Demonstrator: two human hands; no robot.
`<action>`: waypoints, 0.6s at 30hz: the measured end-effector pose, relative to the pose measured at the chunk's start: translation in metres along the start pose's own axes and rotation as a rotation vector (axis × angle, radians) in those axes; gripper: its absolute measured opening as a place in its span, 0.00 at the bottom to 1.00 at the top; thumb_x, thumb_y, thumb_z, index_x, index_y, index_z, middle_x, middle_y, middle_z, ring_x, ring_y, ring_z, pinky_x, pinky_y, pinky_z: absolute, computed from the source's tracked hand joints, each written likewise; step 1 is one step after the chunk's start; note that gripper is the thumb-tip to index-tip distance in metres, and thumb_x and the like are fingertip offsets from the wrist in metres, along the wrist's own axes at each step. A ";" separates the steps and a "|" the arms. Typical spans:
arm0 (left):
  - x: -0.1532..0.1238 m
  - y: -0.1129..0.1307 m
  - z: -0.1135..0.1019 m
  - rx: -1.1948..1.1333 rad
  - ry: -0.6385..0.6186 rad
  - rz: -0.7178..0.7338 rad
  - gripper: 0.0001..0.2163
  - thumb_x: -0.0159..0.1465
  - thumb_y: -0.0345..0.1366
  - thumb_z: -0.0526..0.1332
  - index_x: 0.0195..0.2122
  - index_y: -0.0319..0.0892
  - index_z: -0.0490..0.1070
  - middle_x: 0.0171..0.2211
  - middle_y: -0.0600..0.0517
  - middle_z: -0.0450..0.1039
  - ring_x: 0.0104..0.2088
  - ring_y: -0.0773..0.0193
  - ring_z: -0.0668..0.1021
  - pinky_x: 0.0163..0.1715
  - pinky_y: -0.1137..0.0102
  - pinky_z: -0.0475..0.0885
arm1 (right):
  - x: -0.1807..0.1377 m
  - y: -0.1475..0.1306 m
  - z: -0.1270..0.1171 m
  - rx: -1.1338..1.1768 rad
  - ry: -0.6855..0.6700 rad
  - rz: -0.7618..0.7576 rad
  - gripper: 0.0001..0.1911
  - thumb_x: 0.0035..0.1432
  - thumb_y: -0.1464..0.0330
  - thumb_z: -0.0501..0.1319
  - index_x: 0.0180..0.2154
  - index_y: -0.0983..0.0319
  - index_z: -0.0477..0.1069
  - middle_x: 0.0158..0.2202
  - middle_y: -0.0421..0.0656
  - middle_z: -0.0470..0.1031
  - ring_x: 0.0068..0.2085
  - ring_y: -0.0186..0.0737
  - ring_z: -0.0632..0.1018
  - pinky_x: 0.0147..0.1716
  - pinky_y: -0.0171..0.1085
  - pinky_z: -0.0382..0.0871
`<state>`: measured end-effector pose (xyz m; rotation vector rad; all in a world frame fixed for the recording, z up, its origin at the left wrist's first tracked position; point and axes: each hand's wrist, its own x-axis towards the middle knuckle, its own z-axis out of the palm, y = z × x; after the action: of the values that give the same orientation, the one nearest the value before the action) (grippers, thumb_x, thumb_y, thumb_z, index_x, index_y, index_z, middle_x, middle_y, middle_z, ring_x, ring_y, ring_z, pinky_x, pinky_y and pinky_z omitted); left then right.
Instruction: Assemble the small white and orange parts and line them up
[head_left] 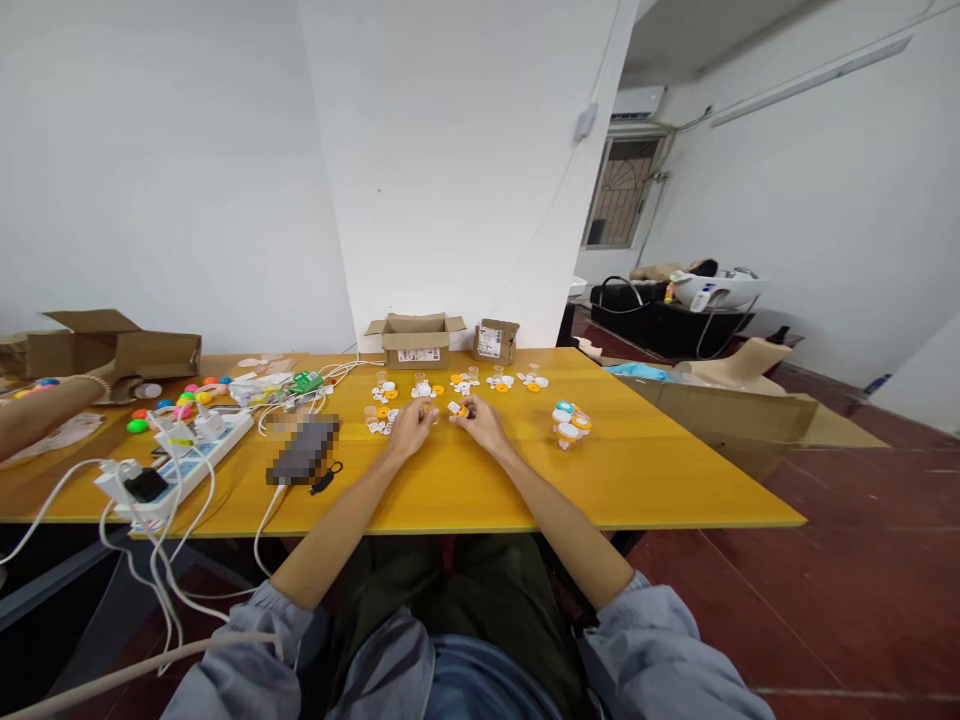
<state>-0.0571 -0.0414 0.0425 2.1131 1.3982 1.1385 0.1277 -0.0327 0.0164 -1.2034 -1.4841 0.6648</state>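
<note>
Above the middle of the wooden table, my left hand [411, 428] is closed at the fingertips on what looks like a small clear piece [429, 408], mostly covered by the fingers. Close beside it, my right hand [481, 424] pinches a small orange-and-white piece [457, 409]. The two hands are apart. Around and beyond them lie small groups of clear cups [533, 370], orange rings [502, 388], white discs [543, 382] and small white pieces [379, 427]. To the right, a cluster of small clear jars with white, orange and teal lids [571, 424] stands on the table.
Two cardboard boxes, one open [416, 348] and one smaller [495, 342], stand by the wall. At left are a power strip [199, 465] with white cables, a blurred-out dark device [304, 452] and colourful balls [184, 400]. Another person's arm [52, 410] reaches in there.
</note>
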 end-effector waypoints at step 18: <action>0.000 0.002 0.000 0.084 -0.018 -0.001 0.04 0.62 0.36 0.62 0.30 0.45 0.74 0.24 0.55 0.76 0.29 0.61 0.77 0.33 0.70 0.68 | 0.002 0.002 0.001 0.057 0.009 -0.011 0.15 0.42 0.61 0.70 0.32 0.58 0.69 0.28 0.37 0.74 0.30 0.39 0.74 0.34 0.40 0.71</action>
<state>-0.0559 -0.0426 0.0437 2.1750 1.4623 1.0747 0.1271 -0.0302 0.0154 -1.1527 -1.4541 0.6893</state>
